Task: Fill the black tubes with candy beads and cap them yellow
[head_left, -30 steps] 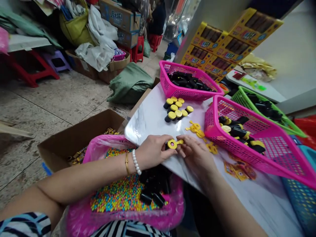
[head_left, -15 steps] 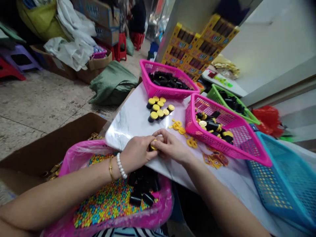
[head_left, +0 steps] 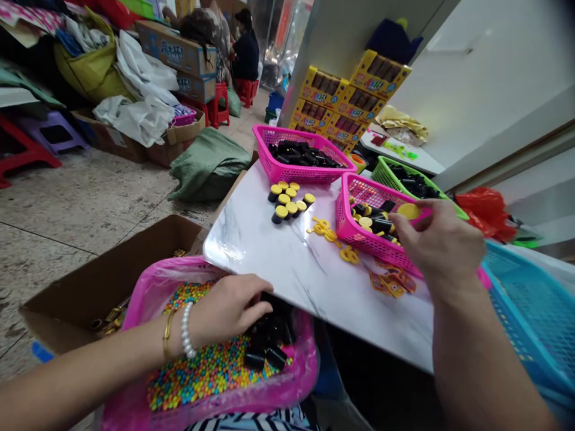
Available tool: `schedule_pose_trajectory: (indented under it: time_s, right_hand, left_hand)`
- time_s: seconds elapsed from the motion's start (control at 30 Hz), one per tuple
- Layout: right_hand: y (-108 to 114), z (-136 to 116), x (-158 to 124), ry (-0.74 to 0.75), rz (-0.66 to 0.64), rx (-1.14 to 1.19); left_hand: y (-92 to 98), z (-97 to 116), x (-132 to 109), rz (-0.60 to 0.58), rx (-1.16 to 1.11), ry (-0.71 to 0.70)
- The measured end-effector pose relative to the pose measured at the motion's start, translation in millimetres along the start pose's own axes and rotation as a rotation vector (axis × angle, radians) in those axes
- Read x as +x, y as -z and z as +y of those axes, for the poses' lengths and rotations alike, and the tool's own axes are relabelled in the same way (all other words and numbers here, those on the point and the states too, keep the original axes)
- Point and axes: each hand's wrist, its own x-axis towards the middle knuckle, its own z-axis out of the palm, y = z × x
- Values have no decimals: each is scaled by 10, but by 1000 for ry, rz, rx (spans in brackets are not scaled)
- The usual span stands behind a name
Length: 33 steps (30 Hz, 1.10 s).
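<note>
My right hand (head_left: 444, 245) pinches a small black tub by its round yellow lid (head_left: 408, 211), above the pink basket (head_left: 381, 242) of yellow-lidded black tubs (head_left: 381, 225). Lower down, my left hand (head_left: 231, 308), wearing bracelets, reaches over a pink lined basin (head_left: 305, 374) of coloured candy balls (head_left: 202, 371). Its thumb and fingers are apart, just above a pile of open black tubs (head_left: 275, 356); the fingertips are partly hidden. On the white table (head_left: 251, 245) a group of yellow-capped tubs (head_left: 287, 200) stands upright, beside loose yellow plastic rings (head_left: 326, 229).
A second pink basket (head_left: 305, 173) holds black tubs at the back. Orange printed cards (head_left: 393, 282) lie near a blue basket (head_left: 530, 317) on the right. An open carton (head_left: 67, 299) stands left of the basin. Other people (head_left: 246, 48) sit farther back.
My hands have parted from around a yellow-lidded tub. The right one has carried a yellow-lidded piece right, over the basket; the left has dropped to the black tubs in the basin.
</note>
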Motion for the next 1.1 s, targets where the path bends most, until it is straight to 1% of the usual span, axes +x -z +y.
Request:
schedule_pose_trajectory:
  time_s: [0.07,0.13,0.17,0.23,0.3,0.37,0.4,0.43,0.5,0.57,0.6,0.63,0.7,0.73,0.77,0.83,0.87,0.93,1.0,1.03,1.1]
  right_hand:
    - [-37,-27,-37,42,-48,34]
    - [-165,-208,-175,154,-129,160]
    - [-265,-323,-250,220,-195,204]
    - [-515,-532,-365,368,-374,245]
    - [-778,-650,-415,402,-524,210]
    - [-973,-676,-434,370,-615,170]
    - [-1023,-670,-452,355,-637,161]
    - [-1037,-661,-481,350,-644,161]
    - [-957,-639,-582,382,-652,180]
    - [-782,-595,-716,455,-661,269]
    - [-684,-552,-779,484,-641,329]
    - [-594,-489,-828,495,-595,385]
    - [-476,-313,-878,453,-442,419]
    - [-461,-210,-884,419,-372,392]
    - [-475,-111,-885,391,-329,349]
    - [-565,41,-903,324,-313,275]
    - [-619,78,-928,305,-326,253]
    - [-692,65,-999,317,-395,255]
    - [-683,-36,-1071,349,-457,274]
    - [-648,-102,-1102,356,-463,275]
    - [-529,-234,-1159,349,-384,270]
  left_hand:
    - [-106,-29,-127,-98,95,-77]
    - [-242,-92,-191,-173,203,-145]
    - [-306,-130,-204,-210,253,-168]
    - [-403,-203,-207,-278,336,-178]
    - [-441,-247,-210,-335,396,-157]
    - [-420,-253,-231,-376,431,-135]
    - [-391,-243,-251,-393,436,-126]
    - [-353,-228,-278,-407,434,-118]
    - [-264,-193,-350,-425,415,-97]
    - [-176,-168,-446,-422,390,-76]
    - [-137,-162,-499,-410,375,-70]
    - [-105,-160,-553,-393,359,-64]
    - [-65,-165,-652,-342,341,-38]
    - [-58,-171,-692,-317,346,-11]
    - [-61,-177,-721,-295,364,25]
    - [-96,-189,-753,-275,428,106]
    - [-125,-193,-759,-286,460,140]
    - [-194,-191,-767,-345,499,185]
    - [-250,-176,-788,-401,502,207]
    - [-266,-164,-806,-409,494,216]
    - [-266,-140,-848,-374,471,249]
